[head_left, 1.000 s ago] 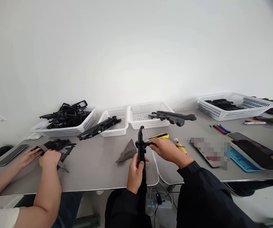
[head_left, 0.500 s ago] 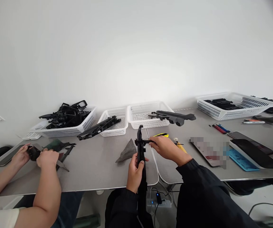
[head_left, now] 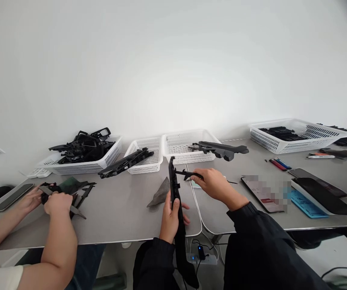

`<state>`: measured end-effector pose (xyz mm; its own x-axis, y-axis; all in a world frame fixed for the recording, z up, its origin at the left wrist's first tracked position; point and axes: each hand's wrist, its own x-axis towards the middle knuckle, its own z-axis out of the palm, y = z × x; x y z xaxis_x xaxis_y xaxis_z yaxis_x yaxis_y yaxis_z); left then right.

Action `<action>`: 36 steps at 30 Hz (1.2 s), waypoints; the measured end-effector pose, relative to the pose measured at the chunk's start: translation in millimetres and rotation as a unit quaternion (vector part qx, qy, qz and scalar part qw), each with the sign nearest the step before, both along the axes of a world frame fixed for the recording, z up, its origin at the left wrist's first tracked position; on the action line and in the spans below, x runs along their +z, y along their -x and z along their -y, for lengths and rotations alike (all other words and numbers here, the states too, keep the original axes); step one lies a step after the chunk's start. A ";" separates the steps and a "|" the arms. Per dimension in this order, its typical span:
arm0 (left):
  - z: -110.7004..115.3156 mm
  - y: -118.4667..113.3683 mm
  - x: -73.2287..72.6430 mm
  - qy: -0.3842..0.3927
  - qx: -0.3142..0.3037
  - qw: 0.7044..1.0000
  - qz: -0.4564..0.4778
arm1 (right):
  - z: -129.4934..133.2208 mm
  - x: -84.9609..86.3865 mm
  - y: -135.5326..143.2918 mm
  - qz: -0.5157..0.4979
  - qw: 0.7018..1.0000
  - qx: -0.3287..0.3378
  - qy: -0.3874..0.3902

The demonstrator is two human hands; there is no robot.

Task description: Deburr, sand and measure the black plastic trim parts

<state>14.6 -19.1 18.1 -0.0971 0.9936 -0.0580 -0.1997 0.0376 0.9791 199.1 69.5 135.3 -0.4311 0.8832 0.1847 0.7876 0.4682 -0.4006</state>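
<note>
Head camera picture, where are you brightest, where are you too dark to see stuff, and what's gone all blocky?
In the head view, the wall is brightest around its middle and dimmer outward; also there, the black part in the left hand shows little detail low down; same view, square blocks cover some of the phone.

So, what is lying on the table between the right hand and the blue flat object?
In the head view, a flat phone-like device lies between the right hand and the blue object. A thin dark tip shows beside the hand.
</note>
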 end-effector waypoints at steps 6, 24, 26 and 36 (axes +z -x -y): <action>-0.6 -1.2 -1.0 0.011 0.007 0.999 0.037 | 14.3 -18.9 8.0 0.019 0.998 0.048 0.029; 2.0 0.4 2.6 -0.013 -0.019 1.000 0.003 | 7.0 -21.3 13.3 0.059 0.997 0.041 0.029; 1.8 1.3 1.4 -0.013 -0.027 1.000 0.003 | 5.5 -19.8 12.3 0.057 0.997 0.046 0.033; 1.2 3.7 -2.8 -0.008 -0.035 0.999 0.017 | 1.9 -21.8 11.6 0.046 0.998 0.043 0.002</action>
